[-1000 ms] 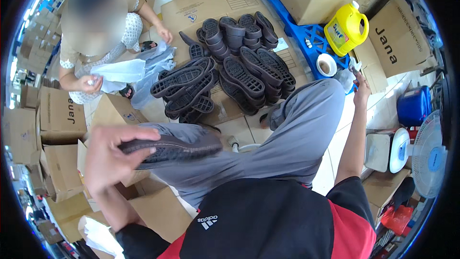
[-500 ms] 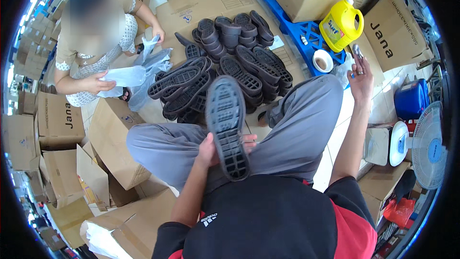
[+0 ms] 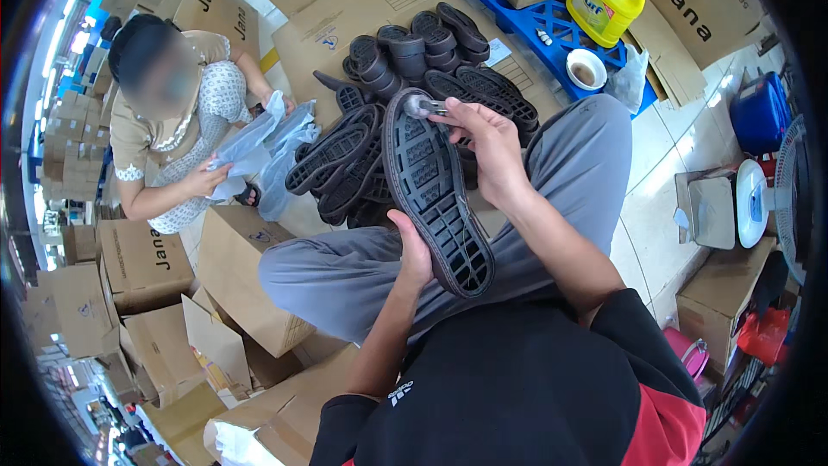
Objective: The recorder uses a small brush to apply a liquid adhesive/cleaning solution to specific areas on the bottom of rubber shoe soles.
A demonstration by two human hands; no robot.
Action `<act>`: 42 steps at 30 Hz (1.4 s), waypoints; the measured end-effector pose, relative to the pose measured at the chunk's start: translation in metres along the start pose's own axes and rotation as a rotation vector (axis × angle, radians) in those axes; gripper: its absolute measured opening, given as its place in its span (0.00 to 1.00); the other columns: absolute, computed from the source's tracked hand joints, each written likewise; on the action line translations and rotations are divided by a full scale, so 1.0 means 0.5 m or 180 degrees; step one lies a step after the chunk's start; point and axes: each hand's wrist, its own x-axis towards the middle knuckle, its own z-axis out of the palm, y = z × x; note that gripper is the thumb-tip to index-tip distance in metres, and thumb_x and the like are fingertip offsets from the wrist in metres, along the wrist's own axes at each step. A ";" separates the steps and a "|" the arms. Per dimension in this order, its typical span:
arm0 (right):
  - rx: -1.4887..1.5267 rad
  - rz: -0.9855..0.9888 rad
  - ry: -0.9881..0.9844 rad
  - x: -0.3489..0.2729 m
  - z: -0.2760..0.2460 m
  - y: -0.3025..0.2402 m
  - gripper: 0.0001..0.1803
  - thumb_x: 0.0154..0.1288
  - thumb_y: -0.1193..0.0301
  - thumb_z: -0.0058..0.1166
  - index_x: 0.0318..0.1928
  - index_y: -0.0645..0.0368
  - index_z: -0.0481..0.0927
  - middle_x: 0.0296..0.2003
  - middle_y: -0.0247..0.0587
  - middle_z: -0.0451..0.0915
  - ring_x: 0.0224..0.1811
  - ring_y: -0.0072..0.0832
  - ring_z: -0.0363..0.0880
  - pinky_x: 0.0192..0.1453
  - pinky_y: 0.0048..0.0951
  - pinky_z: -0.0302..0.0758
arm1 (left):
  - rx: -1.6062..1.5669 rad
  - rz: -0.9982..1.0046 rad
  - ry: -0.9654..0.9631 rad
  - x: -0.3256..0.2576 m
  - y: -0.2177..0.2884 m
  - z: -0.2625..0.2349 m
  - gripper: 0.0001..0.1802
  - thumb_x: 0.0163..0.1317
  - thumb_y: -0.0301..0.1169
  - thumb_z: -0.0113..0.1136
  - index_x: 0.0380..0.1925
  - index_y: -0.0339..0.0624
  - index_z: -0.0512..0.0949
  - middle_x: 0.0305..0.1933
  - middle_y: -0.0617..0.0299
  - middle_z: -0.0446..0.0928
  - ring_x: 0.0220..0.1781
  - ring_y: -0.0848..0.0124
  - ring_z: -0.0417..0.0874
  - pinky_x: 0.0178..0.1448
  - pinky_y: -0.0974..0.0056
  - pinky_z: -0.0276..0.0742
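A dark brown shoe sole stands tilted above my lap, its gridded face toward me. My left hand grips its lower left edge; part of the fingers is hidden behind it. Between the fingers of my right hand is a small brush with a short metallic shaft. Its pale tip touches the upper end of the sole. Beyond the sole, a pile of similar dark soles lies on flattened cardboard.
At the left a person squats, holding thin plastic bags. A blue pallet at the far right bears a yellow jug and a white bowl. Cardboard boxes crowd my left; a fan stands right.
My right hand has come in from beside the bowl, bringing the brush onto the sole's upper end. The sole has tilted, and the view has shifted. The other person's hands have moved with the bags.
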 end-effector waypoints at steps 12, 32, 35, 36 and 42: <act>-0.0225 -0.0828 -0.0146 -0.017 0.005 0.038 0.10 0.58 0.70 0.57 0.28 0.67 0.80 0.25 0.34 0.80 0.25 0.10 0.71 0.31 0.17 0.68 | -0.0124 -0.0009 -0.0265 0.019 0.012 0.010 0.49 0.55 0.69 0.22 0.61 0.39 0.57 0.54 0.57 0.69 0.50 0.68 0.74 0.53 0.63 0.72; -0.2957 -0.2726 -0.0980 -0.081 -0.055 -0.056 0.05 0.45 0.75 0.62 0.27 0.55 0.80 0.30 0.33 0.81 0.31 0.28 0.72 0.43 0.29 0.61 | -0.0267 -0.0091 0.0022 0.031 0.108 0.004 0.54 0.48 0.76 0.24 0.54 0.36 0.64 0.44 0.50 0.73 0.36 0.57 0.79 0.37 0.47 0.79; -0.3403 -0.4207 -0.0940 0.018 -0.024 -0.083 0.07 0.48 0.71 0.61 0.29 0.55 0.77 0.33 0.28 0.80 0.34 0.28 0.72 0.42 0.29 0.64 | -0.0693 -0.0194 -0.0152 0.021 0.093 0.026 0.54 0.47 0.76 0.24 0.54 0.37 0.64 0.43 0.49 0.73 0.36 0.58 0.79 0.38 0.48 0.80; -0.3599 -0.4532 -0.0885 0.040 -0.012 -0.085 0.07 0.47 0.71 0.60 0.29 0.55 0.77 0.34 0.27 0.79 0.36 0.27 0.71 0.42 0.29 0.64 | -0.0729 -0.0332 -0.0261 0.016 0.091 0.029 0.54 0.47 0.76 0.24 0.54 0.37 0.64 0.43 0.49 0.73 0.35 0.58 0.79 0.38 0.48 0.80; -0.4270 -0.5358 -0.0842 0.071 -0.013 -0.068 0.08 0.42 0.70 0.55 0.27 0.56 0.76 0.36 0.29 0.76 0.39 0.26 0.69 0.43 0.31 0.63 | -0.0573 -0.0238 -0.0048 0.011 0.080 0.015 0.54 0.48 0.75 0.24 0.53 0.34 0.64 0.44 0.48 0.73 0.36 0.58 0.79 0.39 0.49 0.80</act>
